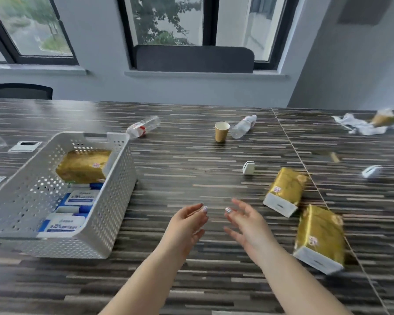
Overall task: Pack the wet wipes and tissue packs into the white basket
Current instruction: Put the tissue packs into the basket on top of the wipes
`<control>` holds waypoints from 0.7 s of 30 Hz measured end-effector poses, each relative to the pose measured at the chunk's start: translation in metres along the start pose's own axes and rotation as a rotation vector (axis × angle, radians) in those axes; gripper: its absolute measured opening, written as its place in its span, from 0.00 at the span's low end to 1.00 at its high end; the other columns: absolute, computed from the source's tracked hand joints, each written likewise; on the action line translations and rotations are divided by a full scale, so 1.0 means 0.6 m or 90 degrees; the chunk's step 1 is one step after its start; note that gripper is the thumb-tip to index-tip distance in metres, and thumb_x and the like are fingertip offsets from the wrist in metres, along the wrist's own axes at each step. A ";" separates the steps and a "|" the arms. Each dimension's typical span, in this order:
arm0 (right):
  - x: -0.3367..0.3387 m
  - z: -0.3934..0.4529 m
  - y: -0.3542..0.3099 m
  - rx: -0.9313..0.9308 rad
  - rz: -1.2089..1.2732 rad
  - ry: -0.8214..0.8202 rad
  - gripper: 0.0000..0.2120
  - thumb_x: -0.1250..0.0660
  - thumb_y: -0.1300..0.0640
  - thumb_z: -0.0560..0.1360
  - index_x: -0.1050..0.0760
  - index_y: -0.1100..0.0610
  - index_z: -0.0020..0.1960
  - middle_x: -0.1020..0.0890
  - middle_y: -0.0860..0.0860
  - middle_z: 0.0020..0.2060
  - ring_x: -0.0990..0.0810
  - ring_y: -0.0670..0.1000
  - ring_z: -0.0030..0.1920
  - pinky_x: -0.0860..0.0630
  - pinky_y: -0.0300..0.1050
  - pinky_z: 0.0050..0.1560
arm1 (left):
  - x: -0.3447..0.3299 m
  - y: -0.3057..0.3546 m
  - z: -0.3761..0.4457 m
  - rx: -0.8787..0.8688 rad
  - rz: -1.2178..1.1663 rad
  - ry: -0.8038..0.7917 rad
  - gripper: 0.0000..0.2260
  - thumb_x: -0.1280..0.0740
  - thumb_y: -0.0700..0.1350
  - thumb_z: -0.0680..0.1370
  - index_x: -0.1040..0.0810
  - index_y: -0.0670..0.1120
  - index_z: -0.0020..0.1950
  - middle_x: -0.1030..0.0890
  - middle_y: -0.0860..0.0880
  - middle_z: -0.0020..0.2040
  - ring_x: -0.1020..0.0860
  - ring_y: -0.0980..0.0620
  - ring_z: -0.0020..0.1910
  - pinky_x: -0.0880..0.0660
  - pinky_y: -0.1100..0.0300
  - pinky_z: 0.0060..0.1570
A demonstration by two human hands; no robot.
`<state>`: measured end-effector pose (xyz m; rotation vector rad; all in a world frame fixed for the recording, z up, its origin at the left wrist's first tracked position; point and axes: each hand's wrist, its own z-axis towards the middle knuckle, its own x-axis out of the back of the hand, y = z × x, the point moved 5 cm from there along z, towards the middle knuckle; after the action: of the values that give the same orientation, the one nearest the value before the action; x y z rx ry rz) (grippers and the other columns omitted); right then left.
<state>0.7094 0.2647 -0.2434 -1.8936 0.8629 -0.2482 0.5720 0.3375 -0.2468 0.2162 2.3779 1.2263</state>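
Bare bench lay open between the white basket and the two gold tissue packs at right. A small white block stood beyond. Inside the basket, a gold pack and wet wipes filled the floor.

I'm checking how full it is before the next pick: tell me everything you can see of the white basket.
The white basket is a rectangular bin that looks like plastic, with perforated walls and a handle cut-out at its far end. It rests on the striped table, at the left, slightly skewed. Inside lie one gold tissue pack at the far end and two blue-and-white wet wipe packs nearer. Neither hand touches it.
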 end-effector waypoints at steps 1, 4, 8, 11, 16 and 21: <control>0.030 0.000 0.004 -0.003 -0.004 0.019 0.16 0.34 0.65 0.76 0.27 0.52 0.61 0.23 0.52 0.55 0.22 0.50 0.54 0.21 0.52 0.54 | -0.022 -0.018 0.004 0.013 0.005 -0.009 0.05 0.32 0.41 0.77 0.22 0.47 0.53 0.19 0.51 0.44 0.21 0.54 0.46 0.27 0.59 0.47; 0.133 0.002 0.002 0.022 -0.039 0.084 0.17 0.35 0.64 0.77 0.28 0.52 0.64 0.23 0.48 0.53 0.23 0.48 0.54 0.23 0.49 0.54 | -0.109 -0.077 0.019 0.075 0.039 -0.029 0.05 0.31 0.42 0.77 0.22 0.47 0.52 0.19 0.51 0.44 0.21 0.54 0.46 0.26 0.59 0.45; 0.229 0.014 -0.031 0.084 -0.095 0.153 0.16 0.36 0.63 0.77 0.28 0.49 0.62 0.24 0.47 0.58 0.25 0.49 0.61 0.27 0.53 0.64 | -0.220 -0.128 0.044 0.134 0.114 -0.077 0.06 0.30 0.45 0.76 0.22 0.48 0.52 0.19 0.51 0.48 0.21 0.54 0.52 0.26 0.57 0.49; 0.304 0.025 -0.042 0.117 -0.141 0.213 0.17 0.35 0.62 0.76 0.28 0.47 0.62 0.25 0.48 0.62 0.27 0.48 0.65 0.28 0.49 0.64 | -0.285 -0.157 0.059 0.163 0.185 -0.102 0.08 0.31 0.46 0.76 0.22 0.48 0.54 0.19 0.50 0.52 0.21 0.53 0.55 0.25 0.58 0.51; 0.423 0.032 -0.022 0.115 -0.228 0.369 0.19 0.33 0.61 0.75 0.27 0.49 0.63 0.28 0.53 0.65 0.28 0.49 0.59 0.29 0.44 0.54 | -0.339 -0.191 0.088 0.177 0.267 -0.118 0.10 0.33 0.46 0.77 0.22 0.49 0.58 0.20 0.51 0.51 0.22 0.55 0.51 0.26 0.57 0.52; 0.503 0.048 0.036 0.011 -0.218 0.415 0.26 0.31 0.54 0.74 0.33 0.50 0.70 0.30 0.55 0.67 0.28 0.56 0.64 0.26 0.55 0.61 | -0.380 -0.239 0.113 0.200 0.359 -0.141 0.22 0.32 0.47 0.77 0.31 0.50 0.71 0.24 0.50 0.59 0.25 0.53 0.53 0.29 0.57 0.51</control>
<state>0.9333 0.0801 -0.3348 -1.9578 0.9363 -1.1230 0.8147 0.2254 -0.3226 1.1240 2.3703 0.9664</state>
